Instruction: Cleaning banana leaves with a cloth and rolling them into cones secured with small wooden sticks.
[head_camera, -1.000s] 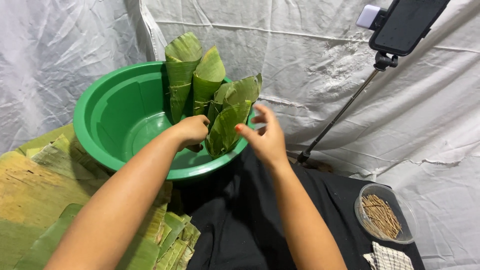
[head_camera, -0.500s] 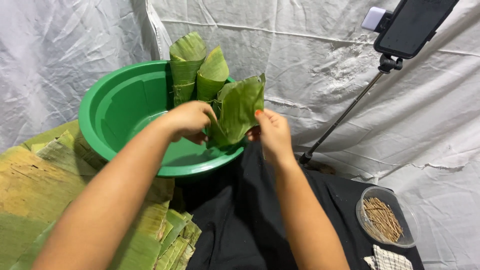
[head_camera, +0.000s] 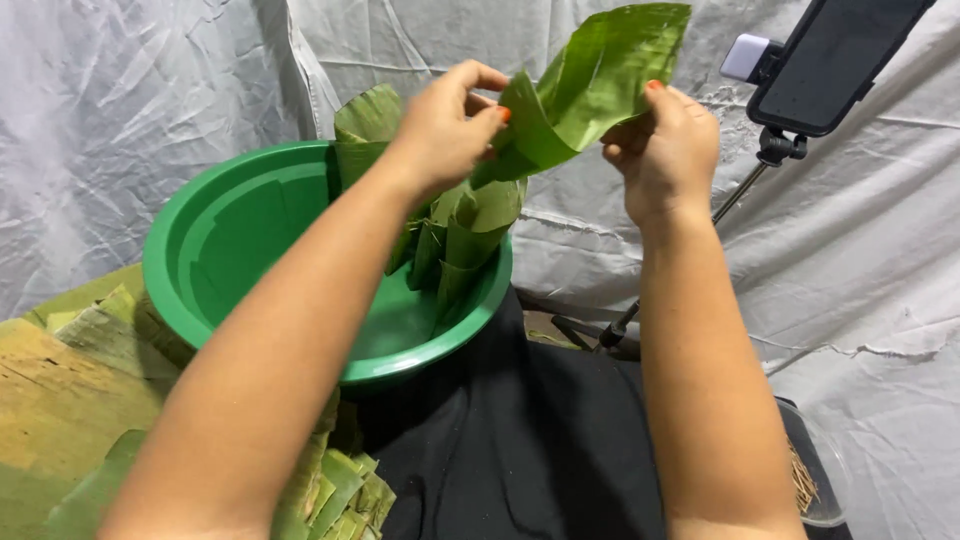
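Holding a broad green banana leaf pinched between fingers of your left hand and right hand, above the green plastic basin; shaping step, needs steady folding.

A: Where is there free room for the hands?

B: The left half of the green basin is open; only its rim stands around it. The right half is crowded by rolled leaves standing upright.

A: And above the basin?

B: The left hand and right hand hold a leaf piece there, so this space is taken. Just right of it, the phone on its tripod blocks the way.

A: Lower down?

B: The black cloth between the forearms is bare. On the left, stacked leaves lie beside the basin. At the bottom right, a clear container of sticks stands near the right arm.
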